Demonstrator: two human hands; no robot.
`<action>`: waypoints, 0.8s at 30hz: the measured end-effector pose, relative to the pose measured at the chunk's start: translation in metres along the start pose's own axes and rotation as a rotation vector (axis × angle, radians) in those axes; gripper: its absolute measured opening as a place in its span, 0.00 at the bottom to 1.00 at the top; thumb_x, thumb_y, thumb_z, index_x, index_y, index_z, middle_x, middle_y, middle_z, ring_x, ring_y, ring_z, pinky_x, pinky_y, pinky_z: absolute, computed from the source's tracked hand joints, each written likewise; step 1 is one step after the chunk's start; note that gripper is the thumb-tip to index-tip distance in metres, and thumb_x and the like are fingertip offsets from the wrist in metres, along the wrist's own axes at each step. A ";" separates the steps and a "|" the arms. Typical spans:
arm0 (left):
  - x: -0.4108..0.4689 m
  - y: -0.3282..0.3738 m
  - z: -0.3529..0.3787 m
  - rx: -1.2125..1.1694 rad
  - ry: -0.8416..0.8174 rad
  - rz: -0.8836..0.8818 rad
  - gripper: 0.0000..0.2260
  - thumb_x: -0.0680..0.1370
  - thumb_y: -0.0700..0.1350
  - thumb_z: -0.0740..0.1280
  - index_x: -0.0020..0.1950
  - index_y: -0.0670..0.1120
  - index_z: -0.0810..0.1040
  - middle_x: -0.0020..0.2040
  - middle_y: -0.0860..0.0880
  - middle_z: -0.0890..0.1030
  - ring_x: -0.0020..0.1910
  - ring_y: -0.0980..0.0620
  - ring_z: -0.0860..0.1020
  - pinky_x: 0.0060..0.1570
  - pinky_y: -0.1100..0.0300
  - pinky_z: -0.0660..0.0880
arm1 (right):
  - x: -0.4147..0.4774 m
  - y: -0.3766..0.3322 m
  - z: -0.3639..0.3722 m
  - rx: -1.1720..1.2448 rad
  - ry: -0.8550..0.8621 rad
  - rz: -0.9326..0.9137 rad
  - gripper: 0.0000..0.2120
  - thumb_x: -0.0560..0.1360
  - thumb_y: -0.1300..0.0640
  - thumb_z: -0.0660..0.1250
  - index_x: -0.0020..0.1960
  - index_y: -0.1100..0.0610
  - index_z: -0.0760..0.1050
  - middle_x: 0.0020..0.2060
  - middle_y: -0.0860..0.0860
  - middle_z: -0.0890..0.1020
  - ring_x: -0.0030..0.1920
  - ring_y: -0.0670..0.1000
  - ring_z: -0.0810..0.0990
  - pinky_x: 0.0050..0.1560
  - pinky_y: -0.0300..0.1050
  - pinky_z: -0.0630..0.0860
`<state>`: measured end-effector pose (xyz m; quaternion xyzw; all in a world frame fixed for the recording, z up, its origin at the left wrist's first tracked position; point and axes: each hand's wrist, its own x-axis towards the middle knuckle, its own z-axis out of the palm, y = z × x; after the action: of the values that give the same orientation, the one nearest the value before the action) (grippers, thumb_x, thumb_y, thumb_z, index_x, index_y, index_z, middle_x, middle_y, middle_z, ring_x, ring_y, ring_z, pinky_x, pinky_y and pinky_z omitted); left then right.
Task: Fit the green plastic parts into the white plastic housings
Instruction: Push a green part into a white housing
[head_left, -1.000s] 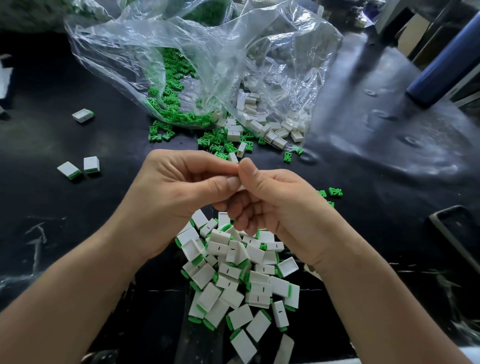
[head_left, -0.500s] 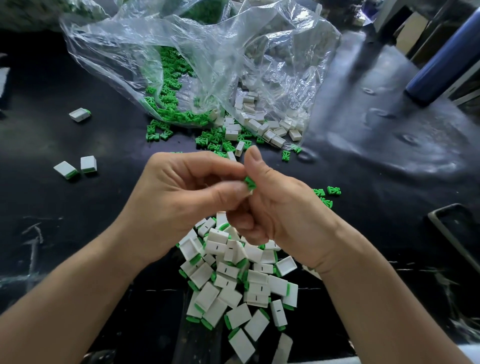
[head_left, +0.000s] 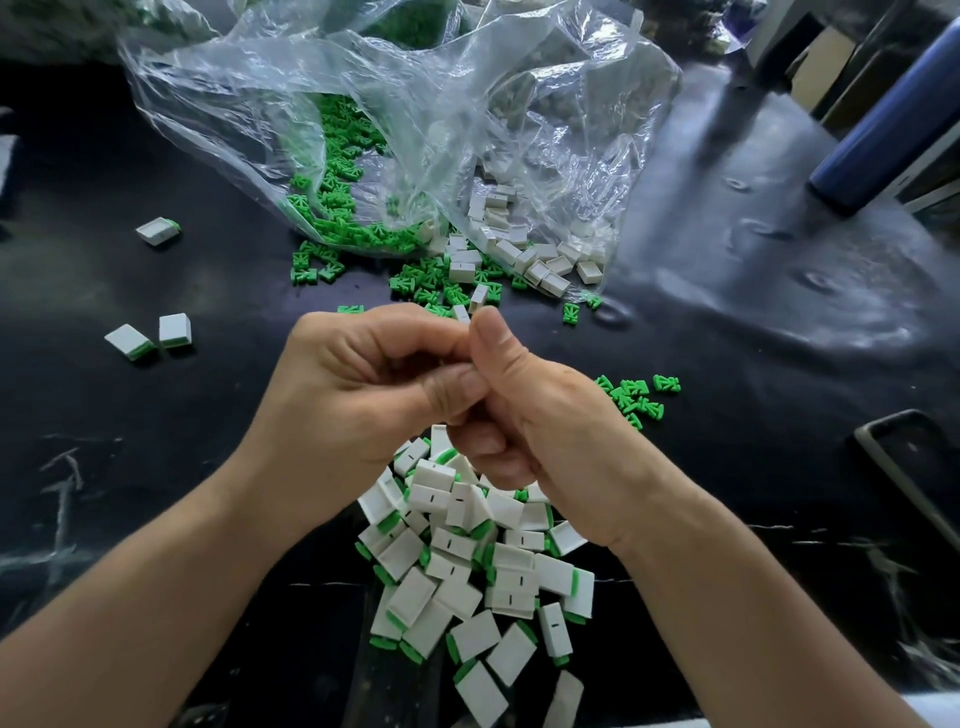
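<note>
Between bag (head_left: 426, 130) and housing pile (head_left: 452, 545), left hand (head_left: 358, 400) touches right hand (head_left: 545, 426).

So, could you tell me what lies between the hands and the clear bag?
Loose green parts and a few white housings on the black table, head view.

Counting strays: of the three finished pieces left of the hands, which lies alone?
The far one, level with the bag mouth, green end to the right. The other two lie side by side nearer the person.
</note>
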<state>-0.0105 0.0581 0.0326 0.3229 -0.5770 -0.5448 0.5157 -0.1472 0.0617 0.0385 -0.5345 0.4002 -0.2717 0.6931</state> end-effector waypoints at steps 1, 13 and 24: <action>0.000 0.000 0.000 0.002 0.005 0.000 0.06 0.66 0.33 0.67 0.40 0.31 0.80 0.33 0.43 0.80 0.28 0.47 0.79 0.30 0.59 0.76 | 0.001 0.001 -0.001 0.000 -0.006 0.011 0.35 0.69 0.34 0.51 0.45 0.67 0.71 0.26 0.47 0.63 0.27 0.45 0.59 0.25 0.33 0.58; 0.002 0.002 -0.005 -0.060 0.041 -0.219 0.11 0.65 0.40 0.69 0.44 0.37 0.82 0.35 0.35 0.80 0.31 0.39 0.78 0.35 0.52 0.76 | 0.000 -0.004 -0.008 0.035 -0.023 0.062 0.23 0.69 0.40 0.53 0.42 0.60 0.73 0.33 0.56 0.68 0.28 0.46 0.63 0.28 0.38 0.58; 0.003 0.010 -0.005 -0.024 0.067 -0.318 0.10 0.65 0.38 0.66 0.42 0.33 0.81 0.38 0.24 0.75 0.39 0.21 0.71 0.47 0.27 0.67 | -0.002 -0.007 -0.007 -0.127 -0.016 0.041 0.31 0.67 0.39 0.52 0.48 0.66 0.73 0.36 0.57 0.70 0.30 0.49 0.64 0.29 0.40 0.60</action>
<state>-0.0047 0.0558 0.0424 0.4219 -0.4948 -0.6154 0.4456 -0.1540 0.0579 0.0449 -0.5713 0.4220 -0.2272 0.6663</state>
